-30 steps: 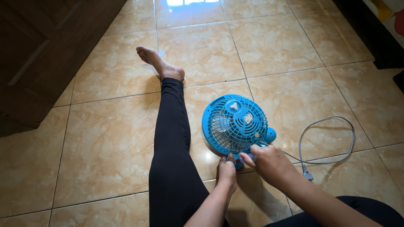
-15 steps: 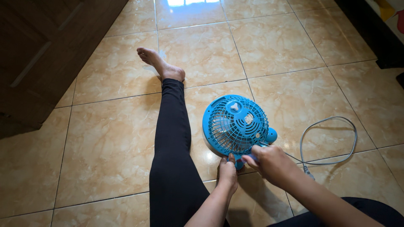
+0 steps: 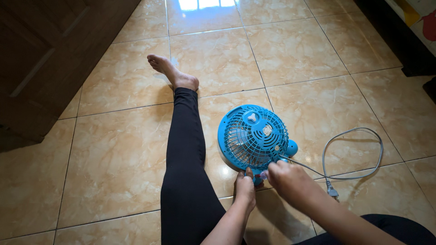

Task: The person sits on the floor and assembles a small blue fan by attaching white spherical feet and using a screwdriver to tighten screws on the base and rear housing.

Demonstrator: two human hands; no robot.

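The person wears tight black leggings (image 3: pixel 184 149), with bare forearms and one bare foot (image 3: pixel 170 70).

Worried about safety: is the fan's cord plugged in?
Unplugged. The grey cord loops across the tiled floor, and its plug lies loose there.

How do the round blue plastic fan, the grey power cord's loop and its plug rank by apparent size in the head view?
Largest to smallest:
1. Round blue plastic fan
2. Grey power cord's loop, nearly as wide, so this order is unsure
3. Plug, clearly smallest
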